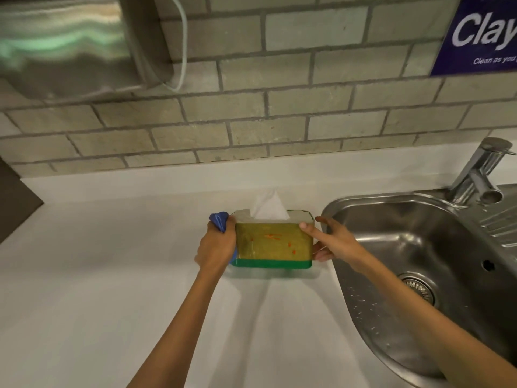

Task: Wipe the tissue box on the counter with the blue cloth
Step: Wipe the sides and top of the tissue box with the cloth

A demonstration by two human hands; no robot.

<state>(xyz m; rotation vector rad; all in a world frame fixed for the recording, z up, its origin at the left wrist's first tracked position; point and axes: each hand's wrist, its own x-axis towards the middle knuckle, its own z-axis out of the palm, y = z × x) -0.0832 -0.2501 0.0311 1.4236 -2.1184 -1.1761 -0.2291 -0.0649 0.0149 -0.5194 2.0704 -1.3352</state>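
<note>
A grey brick-pattern tiled wall (279,88) fills the upper half of the view. Below it, a white worktop (98,275) spreads across the lower half. At 3 to 4 o'clock, a stainless steel sink (391,247) is set into the worktop, with a chrome tap (479,170) at its far edge. At 10 to 11 o'clock, a shiny metal dispenser (70,43) hangs on the wall, with a white cable (183,43) looping beside it. At 1 o'clock, a dark blue sign (481,35) is cut off by the frame edge; its large white letters read "Clay", with smaller text below reading "Clean as you".

The tissue box (272,240) stands on the worktop at centre, just left of the sink. Its near side is yellow-green with small red-orange marks, above a green band at the base. A white tissue (270,205) sticks up from the top.

The person's left hand (216,246) is clenched around a blue cloth (221,219), pressed against the box's 9 o'clock end. The right hand (335,242) grasps the box's 3 o'clock end, thumb on the near top corner.
</note>
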